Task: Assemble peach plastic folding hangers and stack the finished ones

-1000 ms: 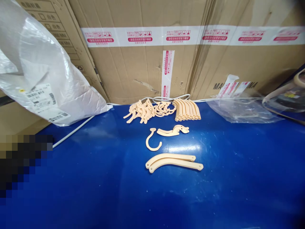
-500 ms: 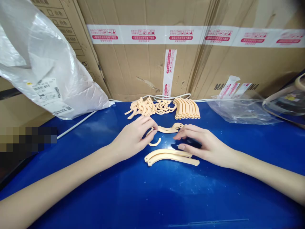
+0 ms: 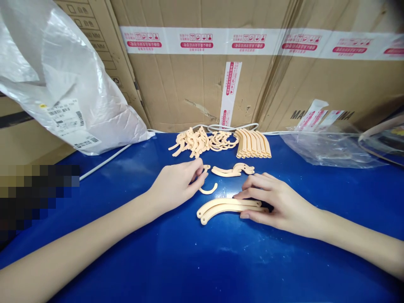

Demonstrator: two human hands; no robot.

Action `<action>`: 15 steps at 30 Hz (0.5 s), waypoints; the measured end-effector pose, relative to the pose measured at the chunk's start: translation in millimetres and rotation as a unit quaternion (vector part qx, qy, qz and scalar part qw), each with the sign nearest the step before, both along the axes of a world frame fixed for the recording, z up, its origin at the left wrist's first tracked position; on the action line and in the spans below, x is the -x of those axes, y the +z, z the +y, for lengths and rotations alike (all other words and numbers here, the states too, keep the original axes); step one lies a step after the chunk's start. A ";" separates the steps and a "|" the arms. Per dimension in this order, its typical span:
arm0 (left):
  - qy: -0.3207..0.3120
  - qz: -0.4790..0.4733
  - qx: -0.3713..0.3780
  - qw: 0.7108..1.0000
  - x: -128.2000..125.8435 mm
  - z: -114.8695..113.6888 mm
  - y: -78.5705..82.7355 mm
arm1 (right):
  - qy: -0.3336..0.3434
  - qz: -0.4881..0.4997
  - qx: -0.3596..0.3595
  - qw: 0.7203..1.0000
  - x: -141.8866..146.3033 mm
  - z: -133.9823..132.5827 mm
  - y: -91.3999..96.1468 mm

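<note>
Blue tabletop carries the work: two pale curved bars lie side by side at the centre of the frame, with a hook just above their left ends and two short pieces above and to the right of the hook. The right grip straddles the bars at their right ends, thumb at the lower edge and fingers at the upper; whether it presses on them cannot be told. The left grip is bent at the hook's upper part, thumb and forefinger close together; their contact is hidden, so a pinch cannot be confirmed. For sound handling, the right thumb and fingers should bear evenly on both bars, since pressure on one edge alone would probably let the pair slide apart or twist. The hook is best taken near its flat, holed end, leaving the open curve free to turn. Both lifts should clear the short pieces, which lie near the right fingers, and stay well below the hook pile and bar stack at upper centre.
</note>
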State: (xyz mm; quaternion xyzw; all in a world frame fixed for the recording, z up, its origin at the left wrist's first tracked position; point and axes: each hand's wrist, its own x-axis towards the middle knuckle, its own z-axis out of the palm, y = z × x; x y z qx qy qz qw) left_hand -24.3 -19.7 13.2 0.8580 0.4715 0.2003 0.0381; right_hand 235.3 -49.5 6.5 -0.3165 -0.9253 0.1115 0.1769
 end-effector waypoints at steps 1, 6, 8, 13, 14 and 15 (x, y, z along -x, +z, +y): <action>0.018 -0.012 0.001 1.000 -2.4 2.5 -0.9 | -0.005 0.003 0.002 1.000 0.8 0.4 -0.5; 0.051 -0.048 -0.032 0.997 -20.6 15.0 0.2 | -0.027 0.008 0.004 1.000 3.8 1.8 -1.8; 0.048 -0.065 -0.050 0.995 -31.6 19.9 6.0 | -0.035 0.003 0.007 0.999 4.2 1.0 -1.6; 0.001 -0.077 -0.066 0.995 -54.5 30.6 21.3 | -0.052 -0.005 0.024 0.998 1.7 -0.3 0.3; -0.005 -0.076 -0.066 0.995 -54.7 30.7 21.8 | -0.052 -0.005 0.026 0.998 1.2 0.1 0.7; -0.009 -0.073 -0.065 0.995 -52.7 29.6 21.2 | -0.051 -0.005 0.026 0.998 0.9 0.6 1.0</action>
